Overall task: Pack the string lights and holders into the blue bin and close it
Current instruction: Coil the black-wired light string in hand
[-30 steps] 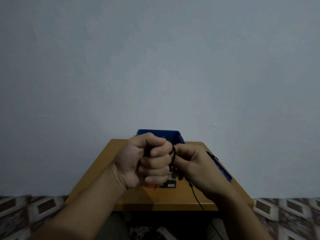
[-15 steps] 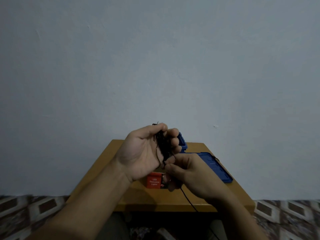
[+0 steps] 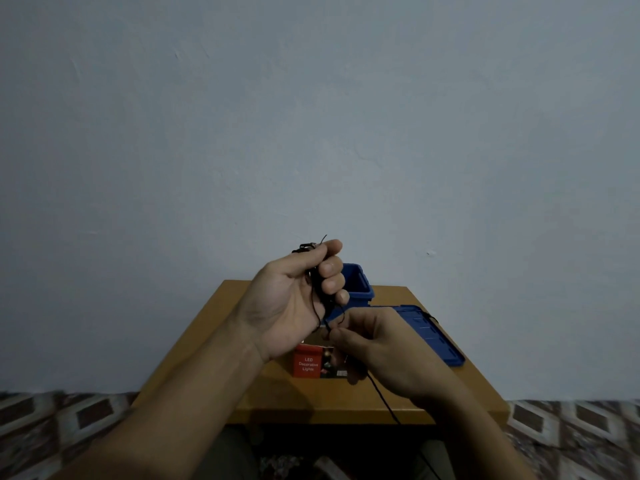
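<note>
My left hand [image 3: 294, 299] is raised palm up above the table, its fingers curled round a bundle of black string lights [image 3: 317, 289]. Just below it, my right hand [image 3: 377, 348] pinches the loose black wire, which trails down past the table's front edge. The open blue bin [image 3: 360, 285] stands behind my left hand, mostly hidden by it. Its blue lid [image 3: 433, 334] lies flat on the table to the right. A red LED lights box [image 3: 308, 363] lies on the table under my hands.
The small wooden table [image 3: 346, 403] stands against a plain grey wall. Patterned floor tiles [image 3: 69, 420] show on both sides. My legs are under the table's front edge.
My left hand has turned palm up and risen, opening from a tight fist to show the coiled wire. My right hand has dropped lower, drawing the wire down. The red box and lid are now uncovered.
</note>
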Tool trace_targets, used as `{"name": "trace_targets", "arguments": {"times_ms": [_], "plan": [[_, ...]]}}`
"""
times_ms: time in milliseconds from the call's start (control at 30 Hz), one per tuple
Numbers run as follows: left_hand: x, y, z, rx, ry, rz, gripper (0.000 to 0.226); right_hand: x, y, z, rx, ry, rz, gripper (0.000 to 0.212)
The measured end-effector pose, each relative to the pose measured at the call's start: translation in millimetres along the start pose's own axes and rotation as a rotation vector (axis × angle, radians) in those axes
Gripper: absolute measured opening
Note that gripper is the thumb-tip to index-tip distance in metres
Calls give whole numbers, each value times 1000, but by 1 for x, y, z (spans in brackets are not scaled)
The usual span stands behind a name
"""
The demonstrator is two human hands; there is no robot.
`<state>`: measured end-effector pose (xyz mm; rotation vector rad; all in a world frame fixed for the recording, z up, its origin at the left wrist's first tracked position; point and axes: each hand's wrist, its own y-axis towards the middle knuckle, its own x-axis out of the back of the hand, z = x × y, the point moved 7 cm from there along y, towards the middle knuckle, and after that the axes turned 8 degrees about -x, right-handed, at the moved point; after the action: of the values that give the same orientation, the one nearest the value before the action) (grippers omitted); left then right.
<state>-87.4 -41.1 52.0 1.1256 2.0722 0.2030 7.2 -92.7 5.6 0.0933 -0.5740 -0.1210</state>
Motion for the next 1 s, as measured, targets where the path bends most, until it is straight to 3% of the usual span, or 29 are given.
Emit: {"name": "trace_targets", "arguments": {"times_ms": [500, 767, 1000], "plan": [[7, -1, -5, -83, 76, -141, 31, 5, 0, -3, -56, -15, -38, 25], [22, -3, 0, -50, 189, -250, 27, 15, -4, 6, 2, -23, -107, 43], [22, -5, -4, -86, 534, -308, 23, 22, -10, 18, 34, 53, -134, 44]]}}
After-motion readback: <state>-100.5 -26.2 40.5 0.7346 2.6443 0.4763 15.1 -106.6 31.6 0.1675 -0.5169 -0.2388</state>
